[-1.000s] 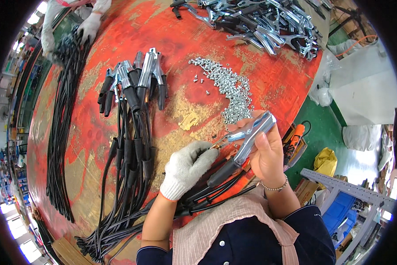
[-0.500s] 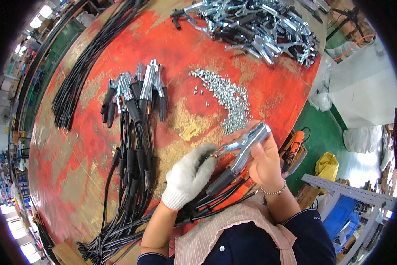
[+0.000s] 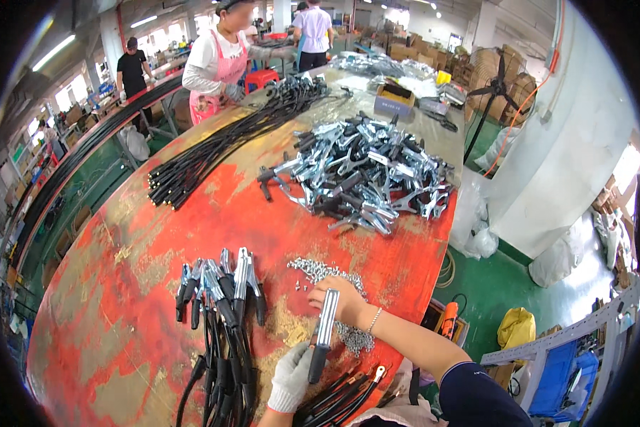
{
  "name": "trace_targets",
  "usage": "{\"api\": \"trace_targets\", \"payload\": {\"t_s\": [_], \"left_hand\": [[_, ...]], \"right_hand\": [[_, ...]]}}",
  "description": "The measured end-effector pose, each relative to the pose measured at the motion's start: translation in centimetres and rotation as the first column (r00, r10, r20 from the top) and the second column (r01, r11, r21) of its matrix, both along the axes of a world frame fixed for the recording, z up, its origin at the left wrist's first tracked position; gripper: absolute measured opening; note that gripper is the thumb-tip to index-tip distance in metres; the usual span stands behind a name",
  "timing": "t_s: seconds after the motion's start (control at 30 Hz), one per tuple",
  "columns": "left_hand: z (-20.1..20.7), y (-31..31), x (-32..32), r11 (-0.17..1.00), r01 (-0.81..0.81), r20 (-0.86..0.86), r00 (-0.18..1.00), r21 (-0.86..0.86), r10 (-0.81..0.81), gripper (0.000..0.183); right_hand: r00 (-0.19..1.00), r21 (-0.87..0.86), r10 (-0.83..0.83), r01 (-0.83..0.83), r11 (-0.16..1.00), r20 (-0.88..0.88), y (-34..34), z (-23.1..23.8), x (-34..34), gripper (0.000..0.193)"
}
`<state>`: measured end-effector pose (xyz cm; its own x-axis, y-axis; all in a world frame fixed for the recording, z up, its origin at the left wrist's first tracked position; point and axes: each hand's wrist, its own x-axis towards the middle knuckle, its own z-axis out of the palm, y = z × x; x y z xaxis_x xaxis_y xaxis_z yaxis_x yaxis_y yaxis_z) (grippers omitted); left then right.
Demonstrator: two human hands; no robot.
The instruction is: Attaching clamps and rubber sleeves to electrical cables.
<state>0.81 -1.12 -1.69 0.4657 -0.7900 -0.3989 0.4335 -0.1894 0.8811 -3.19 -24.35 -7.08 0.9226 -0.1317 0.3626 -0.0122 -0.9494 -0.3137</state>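
Note:
My gloved left hand [image 3: 289,381] is closed around the black-sleeved lower part of a silver spring clamp [image 3: 325,320], which stands tilted upward near the front of the table. My bare right hand [image 3: 347,302] reaches over a scatter of small silver screws [image 3: 354,340], its fingers curled down together at the pile's left edge. Partly behind the clamp, the fingertips do not show whether they pinch anything. Left of both hands lie several clamps [image 3: 241,277] joined to black cables [image 3: 224,356]. Loose cable ends with metal lugs [image 3: 378,373] lie right of the glove.
A large heap of clamps [image 3: 377,171] covers the table's far right part. Black cables [image 3: 213,146] lie at far left; a small box [image 3: 394,99] stands behind the heap. An orange-handled tool [image 3: 449,319] sits beside the right edge. A co-worker [image 3: 217,64] stands across the table.
The view has tilted up, showing the far table and people. My right hand has let go of the clamp and moved to the screws; the clamp stays in my left hand.

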Motion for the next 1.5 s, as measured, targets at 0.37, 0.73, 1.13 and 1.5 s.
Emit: {"api": "trace_targets", "payload": {"t_s": [0.37,0.73,1.13,1.5], "left_hand": [[0.8,1.8,-0.8,1.000,0.004,0.406,0.914,0.008,-0.007,0.029],[2.8,1.4,-0.5,0.984,0.157,0.348,0.921,0.083,-0.176,0.028],[2.9,1.3,-0.9,0.976,0.192,0.366,0.905,0.107,-0.218,0.030],[2.5,1.0,-0.3,0.980,0.187,0.417,0.887,0.069,-0.198,0.056]], "right_hand": [[0.987,0.984,0.105,-0.132,0.117,0.120,5.4,5.6,-2.2,0.025],[0.957,0.971,-0.275,-0.149,-0.188,0.094,9.4,5.3,-6.9,0.073],[0.978,0.986,-0.206,-0.068,-0.154,0.035,8.6,3.7,-8.0,0.080],[0.973,0.903,-0.230,-0.119,-0.414,0.022,9.6,6.1,-9.0,0.064]]}}
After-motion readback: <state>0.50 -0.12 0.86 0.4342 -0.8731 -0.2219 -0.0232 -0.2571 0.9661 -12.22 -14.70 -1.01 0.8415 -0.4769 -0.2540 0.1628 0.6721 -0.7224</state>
